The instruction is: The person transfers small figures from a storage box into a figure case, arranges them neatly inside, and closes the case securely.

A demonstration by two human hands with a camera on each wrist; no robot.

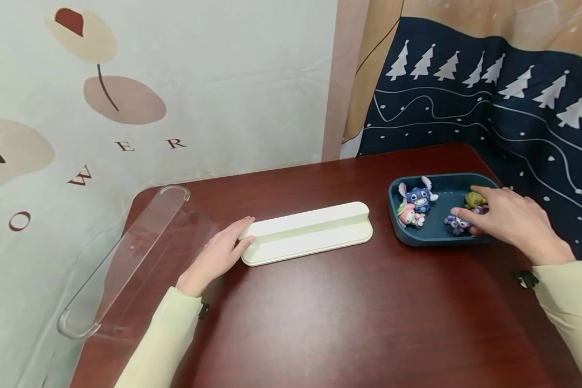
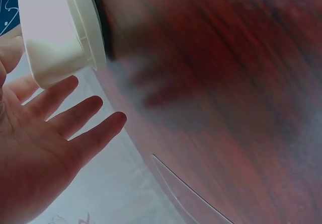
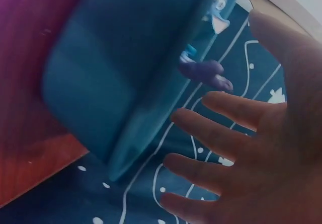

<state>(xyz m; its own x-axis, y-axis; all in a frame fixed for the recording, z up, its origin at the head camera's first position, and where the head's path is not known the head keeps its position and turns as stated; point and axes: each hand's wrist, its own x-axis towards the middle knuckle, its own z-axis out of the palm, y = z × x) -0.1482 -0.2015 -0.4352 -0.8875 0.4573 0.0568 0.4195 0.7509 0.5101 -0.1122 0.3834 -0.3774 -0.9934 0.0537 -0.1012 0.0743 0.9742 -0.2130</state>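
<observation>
My left hand rests at the left end of a cream stepped stand, thumb at its front and index finger along the back. In the left wrist view the other fingers stretch out straight beside the stand. Over the right side of a dark blue tray reaches my right hand, fingers spread and partly hidden. Beneath it lie a purple figurine and an olive-green one. A blue long-eared figurine and a pink-hooded figurine occupy the tray's left side.
A long clear plastic cover leans at the table's left edge. The reddish-brown table meets a pale printed cloth behind and a navy tree-patterned cloth at the right.
</observation>
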